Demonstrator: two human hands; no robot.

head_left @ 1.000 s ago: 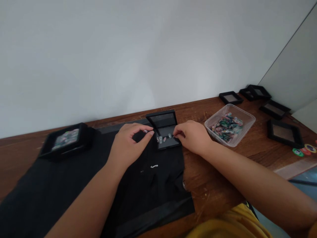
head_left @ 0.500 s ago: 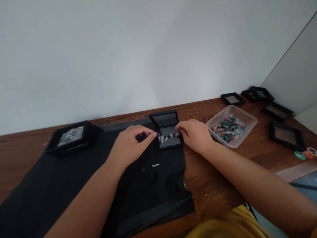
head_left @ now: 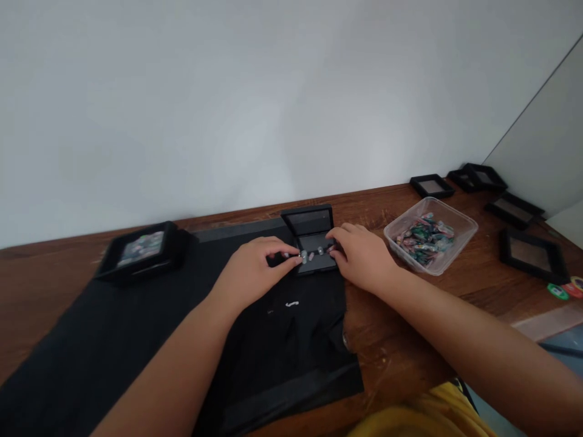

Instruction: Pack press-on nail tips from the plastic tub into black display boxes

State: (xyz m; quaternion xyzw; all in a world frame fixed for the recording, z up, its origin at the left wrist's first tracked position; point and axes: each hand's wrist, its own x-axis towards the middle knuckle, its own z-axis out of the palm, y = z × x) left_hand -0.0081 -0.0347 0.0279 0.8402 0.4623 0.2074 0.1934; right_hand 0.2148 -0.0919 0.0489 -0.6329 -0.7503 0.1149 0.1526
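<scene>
An open black hinged display frame [head_left: 310,223] stands at the far edge of the black cloth [head_left: 291,346], its lid tilted up and its window grey. A strand of pale and clear beads [head_left: 311,256], perhaps a bracelet, stretches across its lower half. My left hand [head_left: 250,267] pinches the strand's left end between thumb and fingertips. On the right, my right hand [head_left: 364,255] pinches the other end at the frame's right edge. Fingers hide both ends of the strand. A small white scrap [head_left: 292,304] lies on the cloth in front.
A clear plastic tub [head_left: 455,243] of wrapped colourful pieces stands right of my right hand. Several black frames [head_left: 531,255] lie at the far right, beside coloured discs [head_left: 558,292]. On the left is a black frame stack [head_left: 170,246] with beads showing. A wall rises behind.
My left hand has come in closer to the frame and now pinches the strand's left end over it. My right hand stays at the right end. The view has shifted slightly.
</scene>
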